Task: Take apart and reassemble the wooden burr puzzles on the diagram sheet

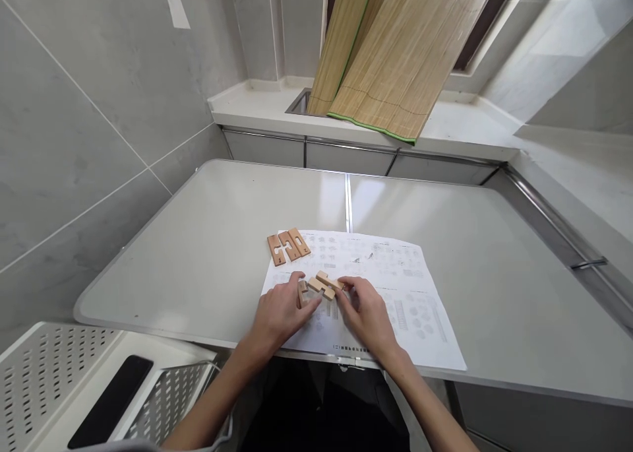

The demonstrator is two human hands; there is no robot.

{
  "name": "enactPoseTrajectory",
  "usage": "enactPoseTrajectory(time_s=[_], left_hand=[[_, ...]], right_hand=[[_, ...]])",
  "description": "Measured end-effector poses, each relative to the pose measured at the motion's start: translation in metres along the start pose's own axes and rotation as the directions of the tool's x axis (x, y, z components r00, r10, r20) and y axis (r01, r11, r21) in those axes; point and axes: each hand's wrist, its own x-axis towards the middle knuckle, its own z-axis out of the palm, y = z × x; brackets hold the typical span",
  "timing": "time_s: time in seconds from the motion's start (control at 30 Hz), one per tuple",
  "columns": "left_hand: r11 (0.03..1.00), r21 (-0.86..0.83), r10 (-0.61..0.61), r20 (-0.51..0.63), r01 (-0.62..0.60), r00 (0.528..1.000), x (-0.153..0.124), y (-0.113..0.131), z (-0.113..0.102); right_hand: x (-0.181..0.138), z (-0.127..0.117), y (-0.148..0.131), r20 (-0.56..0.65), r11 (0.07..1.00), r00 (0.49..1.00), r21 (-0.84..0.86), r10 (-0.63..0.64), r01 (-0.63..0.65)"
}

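Observation:
On the printed paper, two light wooden notched puzzle pieces lie side by side between my hands. My right hand (368,313) pinches the end of the farther notched piece (323,278) with thumb and fingertips. The nearer notched piece (316,286) lies right by my left thumb. My left hand (283,310) curls its thumb and index finger around a browner wooden puzzle piece (301,296), partly hidden by the hand. Just beyond my left hand, several flat wooden pieces with cut-outs (289,247) and dark marks lie in a row.
A large printed sheet (420,313) lies under the pieces on the white folding table (198,241), which has a centre seam. At lower left, a black phone (111,399) rests on a white perforated surface (54,366). Bamboo mats (395,56) lean over the counter behind.

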Motion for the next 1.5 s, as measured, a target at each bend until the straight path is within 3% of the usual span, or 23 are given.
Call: enactPoseTrajectory(time_s=[0.1, 0.17, 0.3, 0.5, 0.67, 0.87, 1.13, 1.23, 1.33, 1.5], left_hand=[[0.991, -0.114, 0.078, 0.071, -0.069, 0.994, -0.006, -0.002, -0.002], [0.983, -0.127, 0.139, 0.026, -0.135, 0.990, -0.009, -0.005, 0.001], [0.972, 0.060, 0.232, -0.153, -0.225, 0.961, -0.004, -0.011, 0.013], [0.929, 0.187, 0.348, -0.153, -0.318, 0.925, 0.012, -0.007, 0.018], [0.940, 0.094, 0.340, -0.156, -0.329, 0.927, 0.018, -0.005, 0.022], [0.949, -0.021, 0.296, -0.278, -0.314, 0.914, 0.007, -0.029, 0.015], [0.997, 0.034, 0.071, -0.475, -0.062, 0.877, -0.008, -0.079, -0.022], [0.997, 0.077, 0.055, -0.449, -0.023, 0.892, -0.001, -0.090, -0.034], [0.992, 0.113, 0.098, -0.379, -0.059, 0.920, 0.011, -0.095, -0.040], [0.988, 0.127, 0.130, -0.360, -0.089, 0.924, 0.033, -0.090, -0.038]], right_hand=[[-0.002, 0.001, -0.002, 0.036, 1.000, 0.999, 0.017, -0.024, 0.024], [-0.005, 0.000, -0.005, 0.062, 0.999, 0.997, 0.037, -0.040, 0.038], [-0.010, -0.009, -0.007, 0.095, 0.993, 0.994, 0.106, -0.055, 0.045], [-0.027, -0.051, 0.009, 0.056, 0.991, 0.995, 0.097, 0.084, -0.089], [-0.052, -0.081, 0.034, -0.059, 0.964, 0.964, 0.073, 0.259, -0.254], [-0.068, -0.086, 0.055, -0.167, 0.922, 0.908, 0.128, 0.384, -0.366], [-0.067, -0.084, 0.059, -0.158, 0.908, 0.895, 0.114, 0.418, -0.404], [-0.067, -0.084, 0.059, -0.150, 0.911, 0.899, 0.106, 0.411, -0.399], [-0.067, -0.084, 0.058, -0.143, 0.911, 0.900, 0.097, 0.412, -0.401], [-0.067, -0.083, 0.059, -0.124, 0.899, 0.891, 0.087, 0.436, -0.428]])
